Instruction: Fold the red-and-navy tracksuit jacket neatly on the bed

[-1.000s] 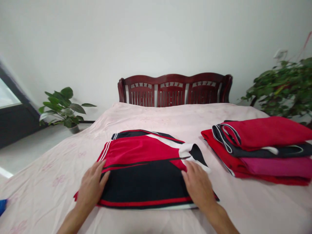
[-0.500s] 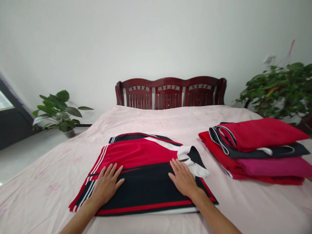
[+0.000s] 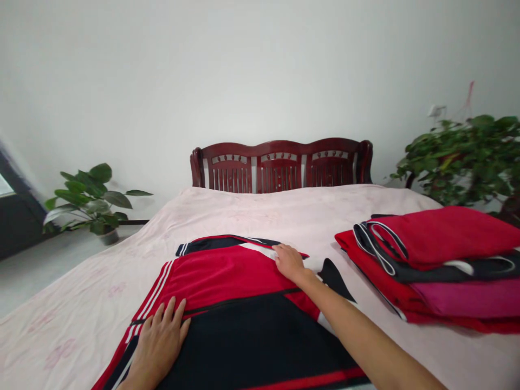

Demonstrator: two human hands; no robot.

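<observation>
A red, navy and white track jacket [image 3: 227, 273] lies spread on the bed with its sides folded in, white stripes along its left part. My left hand [image 3: 160, 338] rests flat on the jacket's lower left, over the striped area, fingers a little apart. At the far side of the jacket, my right hand [image 3: 289, 262] has its fingers bent together on the white and red cloth near the folded edge. My right forearm crosses over the collar end and hides part of it.
A stack of folded red, navy and magenta clothes [image 3: 447, 238] stands on the bed to the right. Pink bedding [image 3: 244, 211] reaches back to a dark wooden headboard [image 3: 280, 162]. Potted plants [image 3: 93, 197] stand left and right of the bed.
My right hand has moved away from me, from the jacket's collar area to its far edge. My left hand has stayed on the left part. The view has tipped slightly upward.
</observation>
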